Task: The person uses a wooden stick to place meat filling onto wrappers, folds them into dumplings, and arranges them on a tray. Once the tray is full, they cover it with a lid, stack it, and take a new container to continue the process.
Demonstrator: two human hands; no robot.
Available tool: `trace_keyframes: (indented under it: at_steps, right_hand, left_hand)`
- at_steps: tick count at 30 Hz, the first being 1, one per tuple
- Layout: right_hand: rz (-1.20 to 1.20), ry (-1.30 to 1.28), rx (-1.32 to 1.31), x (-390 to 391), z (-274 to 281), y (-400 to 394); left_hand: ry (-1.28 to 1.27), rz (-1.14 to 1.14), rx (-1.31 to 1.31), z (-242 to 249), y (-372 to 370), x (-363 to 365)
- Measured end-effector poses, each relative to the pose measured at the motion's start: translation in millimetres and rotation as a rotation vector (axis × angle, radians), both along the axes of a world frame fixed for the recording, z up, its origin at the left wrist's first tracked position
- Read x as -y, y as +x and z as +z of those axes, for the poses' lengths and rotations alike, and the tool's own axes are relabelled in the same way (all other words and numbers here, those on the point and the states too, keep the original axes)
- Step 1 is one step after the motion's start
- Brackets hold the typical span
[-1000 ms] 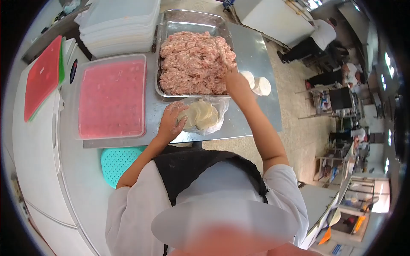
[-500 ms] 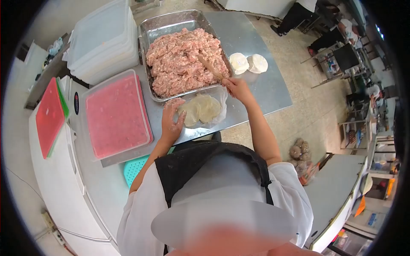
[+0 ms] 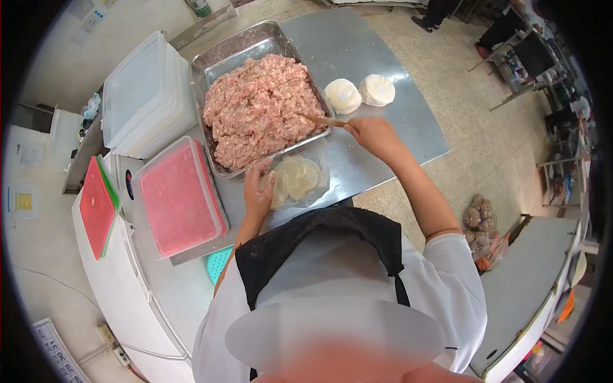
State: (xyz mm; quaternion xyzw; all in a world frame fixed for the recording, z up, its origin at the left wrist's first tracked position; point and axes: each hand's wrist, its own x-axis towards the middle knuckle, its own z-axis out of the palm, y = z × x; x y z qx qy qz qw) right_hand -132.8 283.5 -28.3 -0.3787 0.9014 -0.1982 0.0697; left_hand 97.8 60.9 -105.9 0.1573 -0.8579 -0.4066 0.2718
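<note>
A deep metal tray (image 3: 199, 76) holds a large heap of minced meat (image 3: 262, 105). My right hand (image 3: 373, 135) grips the end of a wooden stick (image 3: 333, 121), whose far end touches the meat near the tray's right side. Fingers curled, my left hand (image 3: 258, 188) is at the left edge of a clear plastic bag (image 3: 324, 182) with thin pale round wrappers (image 3: 297, 177) on it. Whether it holds anything is hard to make out. Two round white stacks (image 3: 343, 96) (image 3: 377, 90) stand right of the tray.
Left of the tray are stacked translucent containers (image 3: 137, 92) and a lidded red container (image 3: 179, 198). Red and green boards (image 3: 99, 207) lean farther left. Bags of round brown items (image 3: 480, 220) lie at the right. Parts of other people (image 3: 437, 13) show at the upper right.
The view has shifted. The stick lies flatter, its tip now nearer the tray's right edge. My left hand's fingers are more curled beside the wrappers.
</note>
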Motion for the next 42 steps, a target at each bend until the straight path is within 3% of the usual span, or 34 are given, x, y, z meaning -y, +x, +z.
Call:
trace_keyframes:
  at_steps: [5,11,13,16,18,19,24,28,30,31,33,36,38,40,42]
  right_hand:
    - [0.198,0.1,0.037,-1.2,-4.1,-34.9]
    - [0.337,0.075,-0.109,-19.8,35.0,-56.4]
    - [0.259,-0.235,0.038,-26.9,37.1,-65.6]
    - [0.197,-0.312,0.281,-30.9,22.7,-71.1]
    - [0.219,-0.326,0.309,-31.3,8.1,-70.5]
    - [0.224,-0.343,0.326,-31.2,3.4,-70.4]
    - [0.286,-0.352,0.347,-32.0,0.1,-78.5]
    - [0.261,-0.324,0.36,-37.1,-2.4,-87.0]
    - [0.283,-0.303,0.359,-36.9,-8.8,-89.3]
    - [0.299,-0.284,0.358,-36.5,-10.7,-89.8]
    - [0.312,-0.317,0.367,-31.7,-9.4,-86.8]
    - [0.332,-0.341,0.373,-23.7,-8.8,-78.5]
    - [0.343,-0.333,0.36,-18.5,-5.3,-72.6]
    - [0.374,-0.344,0.329,-14.7,-0.2,-66.0]
    - [0.361,-0.344,0.324,-12.7,1.9,-59.6]
  left_hand:
    - [0.019,0.084,-0.011,9.5,-15.2,-2.9]
    - [-0.044,0.234,0.123,21.8,-4.4,-9.7]
    - [-0.011,0.255,0.2,17.5,-2.5,-15.7]
    - [0.092,0.204,0.383,0.6,-1.3,-29.2]
    - [-0.3,0.155,0.323,-9.7,-7.2,-41.2]
    - [-0.297,0.163,0.332,-14.9,-7.0,-43.0]
    - [0.146,0.264,0.526,-10.6,-5.9,-38.1]
    - [-0.034,0.299,0.29,5.1,-5.0,-55.2]
    - [-0.227,0.079,0.246,16.3,-15.8,-74.5]
    - [-0.223,0.087,0.245,17.2,-13.9,-77.6]
    - [0.145,0.124,0.305,18.1,-8.1,-78.1]
    - [0.16,0.237,0.278,13.0,3.9,-54.9]
    - [0.094,0.188,0.27,11.3,3.4,-47.7]
    - [-0.148,0.114,0.199,-12.4,3.9,-47.0]
    - [-0.065,0.098,0.229,-24.0,9.3,-37.4]
